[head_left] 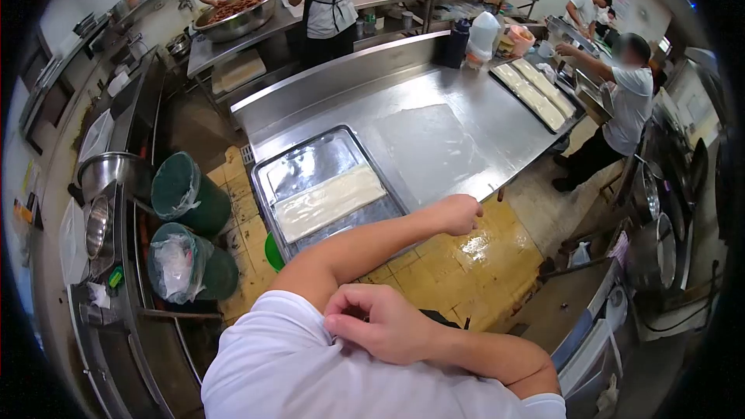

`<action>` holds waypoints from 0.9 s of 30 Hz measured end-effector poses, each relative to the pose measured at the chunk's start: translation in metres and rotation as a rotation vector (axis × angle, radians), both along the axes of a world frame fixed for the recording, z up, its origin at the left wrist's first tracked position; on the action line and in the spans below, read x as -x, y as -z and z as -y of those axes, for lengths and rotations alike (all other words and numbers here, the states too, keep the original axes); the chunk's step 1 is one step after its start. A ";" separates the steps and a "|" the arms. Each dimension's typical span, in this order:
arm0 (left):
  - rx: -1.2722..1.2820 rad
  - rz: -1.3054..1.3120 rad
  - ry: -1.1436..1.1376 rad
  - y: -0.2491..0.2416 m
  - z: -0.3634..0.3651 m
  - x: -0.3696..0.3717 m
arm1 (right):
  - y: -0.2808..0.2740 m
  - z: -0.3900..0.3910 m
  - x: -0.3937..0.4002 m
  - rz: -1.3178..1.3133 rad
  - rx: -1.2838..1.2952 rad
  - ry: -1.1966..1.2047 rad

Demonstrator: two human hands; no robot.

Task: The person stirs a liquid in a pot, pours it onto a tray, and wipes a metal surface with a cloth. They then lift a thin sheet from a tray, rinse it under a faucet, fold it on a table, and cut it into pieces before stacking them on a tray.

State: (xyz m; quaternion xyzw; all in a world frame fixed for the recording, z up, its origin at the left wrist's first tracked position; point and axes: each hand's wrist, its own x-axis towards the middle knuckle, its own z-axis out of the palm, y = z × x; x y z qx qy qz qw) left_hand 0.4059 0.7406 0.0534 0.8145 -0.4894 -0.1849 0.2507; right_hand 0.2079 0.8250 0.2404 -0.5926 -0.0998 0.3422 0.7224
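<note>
My left arm reaches across to the right. My left hand (pixel 462 215) is curled closed by the table's near edge, and whatever its fingers may hold is hidden. Folded in front of my chest, my right hand (pixel 384 324) pinches the white shirt sleeve (pixel 283 322) at my left upper arm. Beyond my left forearm, a dark metal baking tray (pixel 299 159) holds a flat, pale sheet of dough (pixel 330 200). To its right a thin, greyish rectangular film (pixel 427 147) lies on the steel table (pixel 341 105). A small brown handle-like piece (pixel 500 194) sticks out at the table edge.
Another tray (pixel 573 122) with pale dough strips sits at the table's far right, near a white jug (pixel 483 37). A co-worker (pixel 628 101) stands beyond it. Two green bins (pixel 190 194) (pixel 194 264) stand left. Behind, people work near a large bowl (pixel 237 15).
</note>
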 end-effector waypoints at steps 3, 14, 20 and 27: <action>-0.018 -0.034 0.010 -0.005 0.014 0.007 | -0.004 0.022 0.009 -0.108 -0.156 -0.011; -0.164 0.381 0.205 -0.100 0.068 0.003 | -0.047 0.103 0.023 0.091 -0.360 -0.359; -0.211 0.635 0.461 -0.151 0.121 0.043 | -0.030 0.049 0.062 0.513 -1.214 -0.109; -0.268 0.676 0.536 -0.173 0.148 0.096 | -0.074 0.052 0.092 0.489 -0.932 0.167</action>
